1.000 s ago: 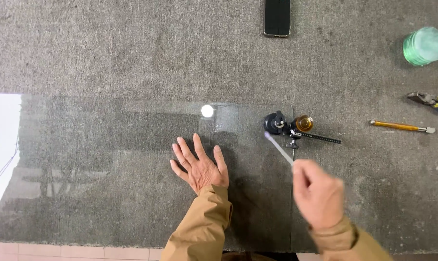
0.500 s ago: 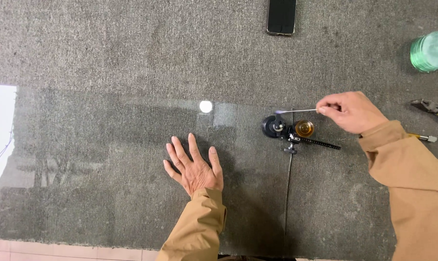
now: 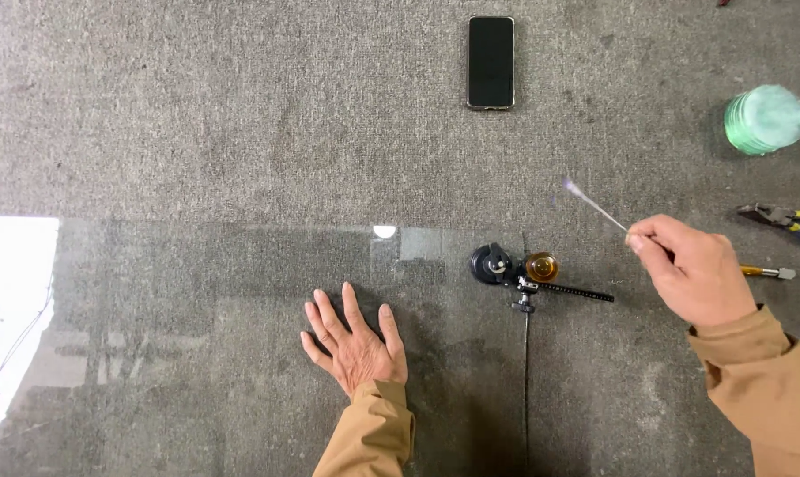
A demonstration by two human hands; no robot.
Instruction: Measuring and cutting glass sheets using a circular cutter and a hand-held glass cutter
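Lifted rightward, right hand (image 3: 696, 278) fingers pinch a blurred thin rod (image 3: 594, 205); left hand (image 3: 356, 344) fingers spread on glass sheet (image 3: 197, 353).

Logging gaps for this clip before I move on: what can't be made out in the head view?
- Thin rod in the right hand: far tip motion-blurred, near end hidden in the fingers.
- Pliers: handles cut off by the right edge.
- Yellow-handled tool: mostly behind the right hand.
- Glass sheet: left and bottom edges lost to reflection and frame edge.
- Left hand lies flat; nothing visible under it.
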